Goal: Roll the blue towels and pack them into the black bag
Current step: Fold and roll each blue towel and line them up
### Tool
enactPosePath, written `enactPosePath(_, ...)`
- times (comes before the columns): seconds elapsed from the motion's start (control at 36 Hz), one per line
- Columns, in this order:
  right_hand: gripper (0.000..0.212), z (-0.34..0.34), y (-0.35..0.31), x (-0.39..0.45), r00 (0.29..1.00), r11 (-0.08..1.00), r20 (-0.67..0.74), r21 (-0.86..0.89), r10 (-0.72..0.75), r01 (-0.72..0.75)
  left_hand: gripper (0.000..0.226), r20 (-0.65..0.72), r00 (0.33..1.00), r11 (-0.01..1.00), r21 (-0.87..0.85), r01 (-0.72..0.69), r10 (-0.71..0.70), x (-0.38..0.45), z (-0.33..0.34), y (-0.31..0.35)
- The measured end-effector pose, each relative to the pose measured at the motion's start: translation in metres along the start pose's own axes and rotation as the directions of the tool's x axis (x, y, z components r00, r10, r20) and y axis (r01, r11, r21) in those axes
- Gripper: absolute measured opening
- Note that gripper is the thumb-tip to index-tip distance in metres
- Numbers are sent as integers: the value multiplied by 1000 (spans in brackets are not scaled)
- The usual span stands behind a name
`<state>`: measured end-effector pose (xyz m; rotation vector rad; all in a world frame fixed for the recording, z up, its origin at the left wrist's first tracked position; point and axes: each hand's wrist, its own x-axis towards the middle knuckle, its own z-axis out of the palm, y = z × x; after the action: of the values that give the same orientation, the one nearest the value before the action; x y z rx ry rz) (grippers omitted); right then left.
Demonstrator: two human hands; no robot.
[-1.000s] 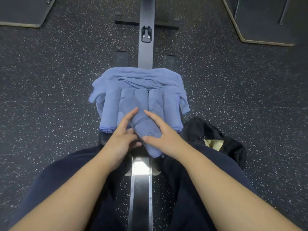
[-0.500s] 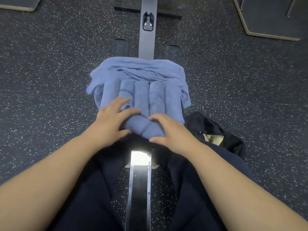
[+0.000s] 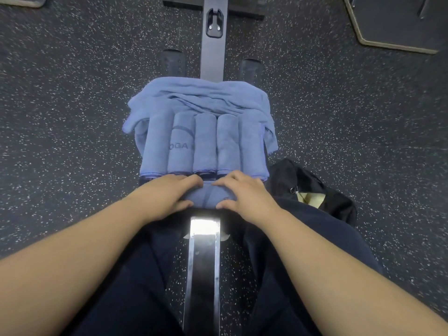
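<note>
Both hands hold one rolled blue towel (image 3: 205, 196) that lies across the near edge of the counter (image 3: 143, 180). Its long axis runs left to right, crosswise to the metal rail (image 3: 202, 265) below it. The left hand (image 3: 167, 195) covers the left end of the roll, fingers curled over the top and thumb under the near side. The right hand (image 3: 242, 194) grips the right end in the same way, so only the middle of the roll shows between them.

Just behind this roll, five more rolled towels (image 3: 204, 144) lie side by side, touching each other. Their long axes point away from the person, at a right angle to the held roll. A loose crumpled towel (image 3: 201, 95) lies behind them.

The black bag (image 3: 312, 190) sits on the speckled floor (image 3: 72, 117), beside the person's right leg, with its opening partly visible.
</note>
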<state>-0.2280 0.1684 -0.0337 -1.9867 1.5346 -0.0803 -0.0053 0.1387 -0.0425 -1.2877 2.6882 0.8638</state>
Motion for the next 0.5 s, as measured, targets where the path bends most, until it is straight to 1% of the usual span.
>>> enactPosePath(0.11,52,6,-1,3,1000,998,2,-49,29,-29,42,14,998,998,-11,54,-54,1,5,1)
enactPosePath(0.17,53,8,-2,4,997,994,-30,-81,76,-79,43,-26,996,996,-5,88,-88,2,9,0)
enactPosePath(0.19,52,8,-3,4,992,990,-55,-83,111,-115,43,-68,993,995,10,95,-94,2,11,1)
enactPosePath(0.22,49,9,-4,4,987,986,-80,-85,137,-143,43,-122,989,995,47,87,-81,1,12,1)
enactPosePath(0.31,44,14,-5,4,983,973,-119,-164,142,-160,34,-270,962,959,280,41,38,2,16,6)
enactPosePath(0.33,43,15,-5,3,982,969,-126,-186,139,-161,35,-288,955,939,342,33,71,2,16,8)
enactPosePath(0.39,40,15,-4,3,980,963,-145,-212,135,-164,36,-295,950,917,399,23,104,1,17,10)
enactPosePath(0.42,39,16,-5,3,978,956,-163,-241,132,-169,39,-285,952,916,401,15,109,1,17,10)
enactPosePath(0.44,38,16,-6,3,974,947,-194,-271,119,-170,47,-262,959,918,397,9,104,1,17,11)
enactPosePath(0.5,33,19,-7,2,949,938,-312,-311,55,-157,70,-211,974,914,405,10,83,1,16,11)
